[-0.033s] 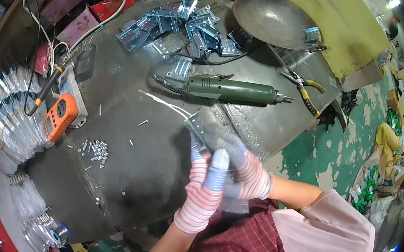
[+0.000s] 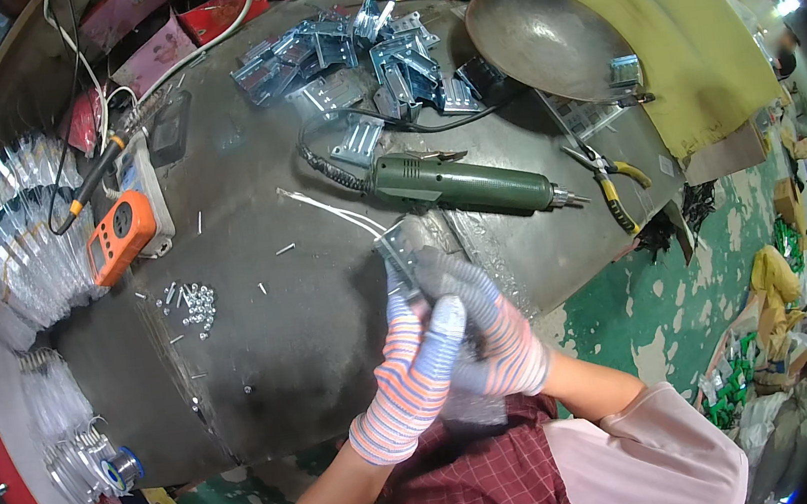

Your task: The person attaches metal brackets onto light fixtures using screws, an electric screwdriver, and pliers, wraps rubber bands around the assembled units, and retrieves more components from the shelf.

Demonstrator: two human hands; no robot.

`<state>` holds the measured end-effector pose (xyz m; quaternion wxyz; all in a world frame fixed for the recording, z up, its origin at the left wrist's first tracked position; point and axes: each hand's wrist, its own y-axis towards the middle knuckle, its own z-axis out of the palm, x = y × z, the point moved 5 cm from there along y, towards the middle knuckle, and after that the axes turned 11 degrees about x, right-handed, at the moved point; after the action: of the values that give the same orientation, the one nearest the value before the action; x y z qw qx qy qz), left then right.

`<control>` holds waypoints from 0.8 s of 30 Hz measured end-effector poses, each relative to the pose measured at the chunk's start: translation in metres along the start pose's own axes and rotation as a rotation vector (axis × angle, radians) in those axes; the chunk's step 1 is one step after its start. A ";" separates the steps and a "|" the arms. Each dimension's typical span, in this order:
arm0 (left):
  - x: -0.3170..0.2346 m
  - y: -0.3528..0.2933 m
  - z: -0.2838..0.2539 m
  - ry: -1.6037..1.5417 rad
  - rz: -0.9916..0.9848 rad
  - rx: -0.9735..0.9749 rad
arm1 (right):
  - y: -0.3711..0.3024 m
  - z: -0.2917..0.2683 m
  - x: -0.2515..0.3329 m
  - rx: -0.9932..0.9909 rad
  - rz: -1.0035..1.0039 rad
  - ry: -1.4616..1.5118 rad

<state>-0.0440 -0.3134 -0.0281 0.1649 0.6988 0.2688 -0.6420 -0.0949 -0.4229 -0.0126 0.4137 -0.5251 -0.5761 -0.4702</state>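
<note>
My left hand, in a striped glove, is closed on a small metal bracket, thumb lying along it. Two white wires run from the bracket's far end over the table. My right hand, gloved alike, is bent in against the bracket's right side; its fingertips are blurred, and whatever they grip is hidden. Clear plastic hangs beneath both hands. Just beyond them lies a green electric screwdriver. Left of my hands are loose screws and nuts.
Metal brackets are heaped at the back, beside a shallow metal bowl. Yellow-handled pliers lie right. An orange meter, a soldering iron, plastic-sleeved bundles and a solder spool occupy the left.
The bracket has shifted slightly down and right, its wires with it. My right hand has moved a little to the right, and the hanging plastic shows further down.
</note>
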 end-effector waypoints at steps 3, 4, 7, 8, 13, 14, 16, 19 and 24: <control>-0.013 0.029 -0.007 -0.270 0.025 -0.052 | 0.005 -0.027 -0.019 -0.118 0.190 0.306; -0.021 0.035 -0.013 -0.187 0.024 0.119 | 0.000 -0.039 -0.024 -0.171 0.103 0.621; -0.046 0.069 -0.077 0.201 -0.019 0.429 | 0.002 -0.057 -0.015 -0.280 0.005 1.422; -0.052 0.089 -0.103 0.459 0.048 0.218 | -0.003 -0.061 -0.019 -0.291 -0.001 1.414; -0.015 0.151 -0.225 1.410 -0.044 -0.457 | -0.007 -0.048 -0.022 -0.209 0.087 1.515; 0.000 0.152 -0.240 1.481 -0.142 -0.473 | -0.005 -0.043 -0.017 -0.071 0.057 1.453; 0.001 0.159 -0.240 1.450 -0.184 -0.458 | -0.014 -0.038 -0.018 -0.093 0.113 1.460; -0.003 0.145 -0.239 1.404 -0.090 -0.526 | -0.027 -0.026 -0.020 -0.279 0.296 1.503; -0.050 0.031 -0.158 1.115 0.245 -0.561 | -0.040 -0.016 -0.029 -0.275 0.277 1.552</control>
<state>0.1007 -0.2554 0.0369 0.2492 0.8840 0.3904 -0.0634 -0.1320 -0.4456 -0.0419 0.6827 -0.1615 0.0097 -0.7125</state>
